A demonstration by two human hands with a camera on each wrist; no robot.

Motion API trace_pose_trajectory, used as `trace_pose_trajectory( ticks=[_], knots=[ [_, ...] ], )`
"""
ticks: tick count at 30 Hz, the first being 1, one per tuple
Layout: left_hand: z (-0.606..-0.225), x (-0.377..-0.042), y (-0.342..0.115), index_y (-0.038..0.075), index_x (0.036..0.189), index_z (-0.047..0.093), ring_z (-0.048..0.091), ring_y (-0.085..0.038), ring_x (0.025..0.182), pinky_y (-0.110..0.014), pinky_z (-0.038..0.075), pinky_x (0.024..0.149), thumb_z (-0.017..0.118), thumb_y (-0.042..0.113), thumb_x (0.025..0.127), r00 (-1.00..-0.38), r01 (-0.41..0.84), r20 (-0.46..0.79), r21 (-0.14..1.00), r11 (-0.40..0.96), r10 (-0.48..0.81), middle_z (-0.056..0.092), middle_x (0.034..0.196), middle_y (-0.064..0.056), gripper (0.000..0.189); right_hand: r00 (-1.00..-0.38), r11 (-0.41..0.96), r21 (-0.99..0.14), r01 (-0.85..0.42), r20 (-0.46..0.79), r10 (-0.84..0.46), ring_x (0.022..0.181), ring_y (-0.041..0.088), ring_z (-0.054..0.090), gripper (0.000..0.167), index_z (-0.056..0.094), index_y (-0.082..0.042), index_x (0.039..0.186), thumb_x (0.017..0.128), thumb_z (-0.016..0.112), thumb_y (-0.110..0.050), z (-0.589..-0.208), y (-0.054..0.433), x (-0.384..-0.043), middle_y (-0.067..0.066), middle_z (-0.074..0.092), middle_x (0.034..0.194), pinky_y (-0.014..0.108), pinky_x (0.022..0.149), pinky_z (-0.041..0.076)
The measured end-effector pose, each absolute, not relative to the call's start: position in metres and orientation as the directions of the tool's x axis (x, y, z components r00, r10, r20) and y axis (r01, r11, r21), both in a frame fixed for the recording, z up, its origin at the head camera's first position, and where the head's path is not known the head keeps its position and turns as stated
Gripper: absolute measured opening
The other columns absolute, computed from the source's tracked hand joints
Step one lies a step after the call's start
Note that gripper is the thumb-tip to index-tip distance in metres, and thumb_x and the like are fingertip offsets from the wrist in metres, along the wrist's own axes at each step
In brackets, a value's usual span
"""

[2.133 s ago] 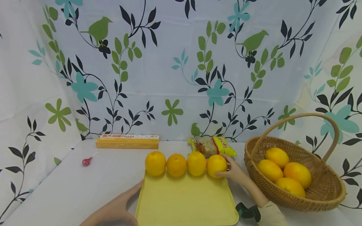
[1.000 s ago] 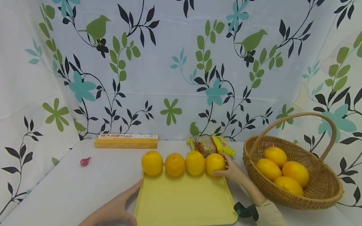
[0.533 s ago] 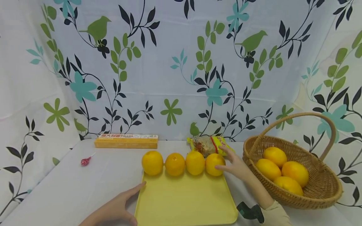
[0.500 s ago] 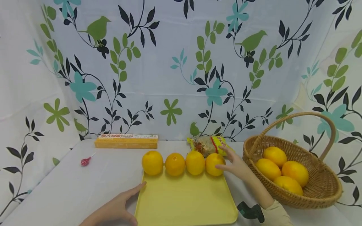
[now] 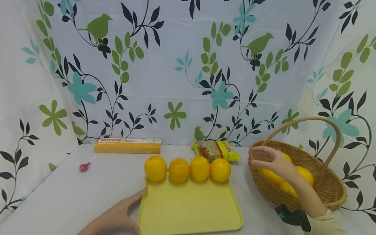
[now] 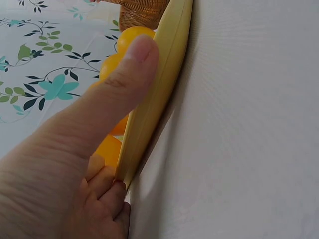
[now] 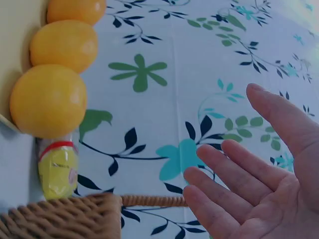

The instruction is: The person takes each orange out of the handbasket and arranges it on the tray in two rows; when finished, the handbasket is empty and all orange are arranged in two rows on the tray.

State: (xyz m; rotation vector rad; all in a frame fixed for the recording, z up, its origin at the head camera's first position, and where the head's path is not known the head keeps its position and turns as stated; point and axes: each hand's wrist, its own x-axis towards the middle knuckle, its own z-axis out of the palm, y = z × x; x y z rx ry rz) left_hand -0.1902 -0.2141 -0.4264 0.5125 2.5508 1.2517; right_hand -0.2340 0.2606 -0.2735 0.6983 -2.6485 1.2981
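Observation:
My left hand (image 5: 117, 212) rests against the left edge of a yellow tray (image 5: 191, 209), thumb and fingers spread along its rim. In the left wrist view the thumb (image 6: 124, 74) lies by the tray's side. Several oranges stand in a row along the tray's far end, from the leftmost orange (image 5: 155, 168) to the rightmost orange (image 5: 220, 170). Over the wicker basket (image 5: 329, 182) at the right is my right hand (image 5: 273, 163), holding nothing, its fingers extended in the right wrist view. Partly hidden below it, oranges (image 5: 305, 174) lie in the basket.
Behind the row lies a yellow snack packet (image 5: 218, 150). A pasta box (image 5: 127, 146) lies at the back left, and a red lollipop (image 5: 84, 167) is on the white table (image 5: 70, 199). The basket's tall handle (image 5: 332, 125) arches up. A patterned curtain (image 5: 176, 81) hangs behind.
My right hand has let go of the rightmost orange and moved right, over the basket. That orange stays at the end of the row. The left hand keeps its place at the tray.

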Motion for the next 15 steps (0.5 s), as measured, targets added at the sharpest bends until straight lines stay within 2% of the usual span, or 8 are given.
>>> trace_pose_trajectory(
  ticks=[2, 4, 6, 9, 12, 15],
  knots=[
    [-0.426, -0.193, -0.217, 0.009, 0.143, 0.021, 0.019, -0.035, 0.129, -0.057, 0.015, 0.1, 0.082, 0.036, 0.058, -0.9, 0.226, -0.052, 0.793, 0.566, 0.432, 0.023, 0.144, -0.012, 0.107, -0.892, 0.549, -0.706, -0.446, 0.299, -0.34, 0.103, 0.022, 0.054, 0.042, 0.051, 0.002, 0.12, 0.085, 0.062, -0.019, -0.267, 0.272, -0.233, 0.019, 0.055, 0.116, 0.021, 0.079, 0.047],
    [-0.427, -0.195, -0.218, 0.007, 0.142, 0.021, 0.019, -0.034, 0.129, -0.055, 0.015, 0.101, 0.082, 0.034, 0.058, -0.894, 0.251, -0.031, 0.792, 0.557, 0.447, 0.023, 0.144, -0.013, 0.107, -0.896, 0.57, -0.694, -0.439, 0.288, -0.338, 0.1, 0.013, 0.055, 0.04, 0.051, 0.002, 0.119, 0.087, 0.06, -0.019, -0.26, 0.284, -0.232, 0.019, 0.055, 0.115, 0.021, 0.079, 0.047],
    [-0.428, -0.195, -0.219, 0.008, 0.142, 0.021, 0.019, -0.034, 0.129, -0.054, 0.016, 0.101, 0.082, 0.033, 0.059, -0.892, 0.248, -0.034, 0.796, 0.552, 0.45, 0.024, 0.144, -0.012, 0.106, -0.901, 0.611, -0.665, -0.43, 0.268, -0.342, 0.097, 0.003, 0.054, 0.038, 0.052, 0.001, 0.118, 0.087, 0.059, -0.02, -0.253, 0.297, -0.234, 0.018, 0.056, 0.115, 0.027, 0.08, 0.048],
    [-0.428, -0.194, -0.219, 0.008, 0.142, 0.021, 0.02, -0.035, 0.129, -0.056, 0.017, 0.1, 0.081, 0.034, 0.059, -0.895, 0.228, -0.055, 0.797, 0.56, 0.443, 0.024, 0.144, -0.013, 0.106, -0.907, 0.667, -0.62, -0.414, 0.222, -0.357, 0.095, -0.004, 0.051, 0.036, 0.054, -0.002, 0.117, 0.087, 0.059, -0.022, -0.246, 0.314, -0.238, 0.016, 0.056, 0.115, 0.03, 0.081, 0.048],
    [-0.429, -0.192, -0.219, 0.009, 0.143, 0.021, 0.02, -0.035, 0.128, -0.056, 0.017, 0.1, 0.081, 0.035, 0.059, -0.895, 0.226, -0.059, 0.795, 0.562, 0.443, 0.024, 0.144, -0.013, 0.106, -0.906, 0.708, -0.569, -0.417, 0.194, -0.377, 0.096, -0.003, 0.052, 0.038, 0.054, -0.002, 0.117, 0.086, 0.06, -0.022, -0.24, 0.328, -0.245, 0.014, 0.057, 0.115, 0.034, 0.079, 0.049],
    [-0.429, -0.191, -0.219, 0.009, 0.143, 0.02, 0.021, -0.034, 0.128, -0.056, 0.018, 0.1, 0.081, 0.035, 0.059, -0.89, 0.256, -0.032, 0.79, 0.557, 0.454, 0.025, 0.143, -0.012, 0.107, -0.905, 0.729, -0.541, -0.42, 0.194, -0.378, 0.101, 0.014, 0.054, 0.042, 0.051, -0.001, 0.121, 0.087, 0.06, -0.024, -0.236, 0.338, -0.254, 0.016, 0.056, 0.115, 0.045, 0.082, 0.047]
  ],
)
